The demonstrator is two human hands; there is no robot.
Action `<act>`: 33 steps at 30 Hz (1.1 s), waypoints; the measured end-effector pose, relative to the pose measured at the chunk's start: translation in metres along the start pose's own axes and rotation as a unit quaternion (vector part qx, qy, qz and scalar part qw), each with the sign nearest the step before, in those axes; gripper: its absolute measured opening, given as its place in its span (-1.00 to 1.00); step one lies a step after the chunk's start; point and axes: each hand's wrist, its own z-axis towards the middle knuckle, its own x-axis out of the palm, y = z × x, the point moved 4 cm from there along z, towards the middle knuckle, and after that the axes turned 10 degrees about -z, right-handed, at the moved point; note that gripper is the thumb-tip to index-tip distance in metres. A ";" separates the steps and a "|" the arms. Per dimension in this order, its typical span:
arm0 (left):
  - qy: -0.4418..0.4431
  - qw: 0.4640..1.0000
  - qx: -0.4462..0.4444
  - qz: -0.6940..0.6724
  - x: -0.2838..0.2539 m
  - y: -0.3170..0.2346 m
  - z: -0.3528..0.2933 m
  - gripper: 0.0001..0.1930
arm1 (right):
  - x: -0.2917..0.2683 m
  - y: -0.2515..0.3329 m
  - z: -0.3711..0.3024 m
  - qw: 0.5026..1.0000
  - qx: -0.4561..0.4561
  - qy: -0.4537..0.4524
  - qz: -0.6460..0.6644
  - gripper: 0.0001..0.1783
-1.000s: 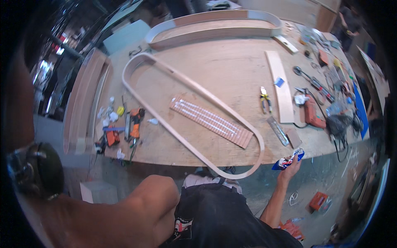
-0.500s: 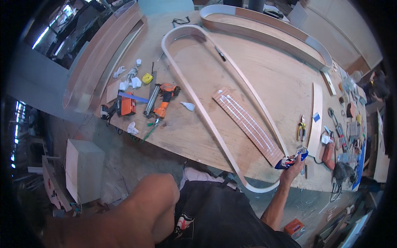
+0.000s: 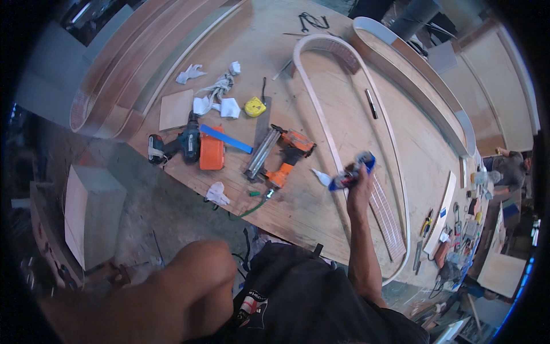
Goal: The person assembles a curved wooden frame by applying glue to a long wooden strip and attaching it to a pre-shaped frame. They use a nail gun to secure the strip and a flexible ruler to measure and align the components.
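Note:
In my right hand [image 3: 360, 184] is a crumpled blue, red and white soft packet [image 3: 354, 171], gripped with the fingers wrapped round it. The hand is over the near side of a long oval wooden frame [image 3: 316, 106]. Inside that frame lies a curved wooden strip [image 3: 387, 222] with several white lines running along it; my right hand and forearm hide its upper part. A small white scrap [image 3: 322, 177] sits just left of the packet. A bare bent limb fills the lower left, but my left hand is not in view.
Left of the frame lie an orange nail gun [image 3: 289, 155] with a green hose, a drill [image 3: 191, 140], an orange case [image 3: 212, 150], a yellow tape measure [image 3: 255, 106] and white cloths [image 3: 216, 92]. Pliers [image 3: 426, 222] and a wooden strip [image 3: 441, 215] lie right. A person [image 3: 510, 169] is far right.
My right hand has moved up and left with the packet, from the strip's near right end to the frame's left side. The view has shifted too.

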 end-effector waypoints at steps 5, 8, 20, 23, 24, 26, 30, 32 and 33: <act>-0.236 0.964 0.041 0.115 -0.135 -0.034 -0.025 0.01 | 0.165 0.026 0.043 0.982 -0.063 0.157 -0.083 -0.60; -0.442 0.791 -0.004 0.423 -0.242 -0.046 -0.132 -0.38 | 0.243 0.006 0.063 0.966 -0.079 0.205 -0.137 -0.59; -0.423 0.724 -0.310 0.448 -0.268 0.088 -0.294 -0.88 | 0.335 -0.025 0.070 0.873 -0.305 0.209 -0.317 -0.41; -0.373 0.735 -0.327 0.462 -0.279 0.104 -0.293 -0.89 | 0.265 -0.002 0.035 0.897 -0.264 0.153 -0.321 -0.32; -0.347 0.740 -0.329 0.473 -0.284 0.108 -0.290 -0.89 | 0.236 -0.022 0.026 0.929 -0.211 0.103 -0.286 -0.34; -0.321 0.754 -0.330 0.469 -0.301 0.108 -0.285 -0.85 | 0.179 -0.060 0.002 0.966 -0.073 0.028 -0.246 -0.37; -0.304 0.793 -0.327 0.415 -0.324 0.120 -0.259 -0.76 | 0.133 -0.113 -0.045 0.978 0.100 -0.018 -0.180 -0.38; -0.235 0.812 -0.318 0.429 -0.321 0.130 -0.233 -0.72 | 0.130 -0.104 -0.047 0.981 0.075 -0.018 -0.179 -0.39; -0.200 0.820 -0.312 0.436 -0.318 0.136 -0.224 -0.71 | 0.125 -0.098 -0.050 0.982 0.064 -0.018 -0.178 -0.40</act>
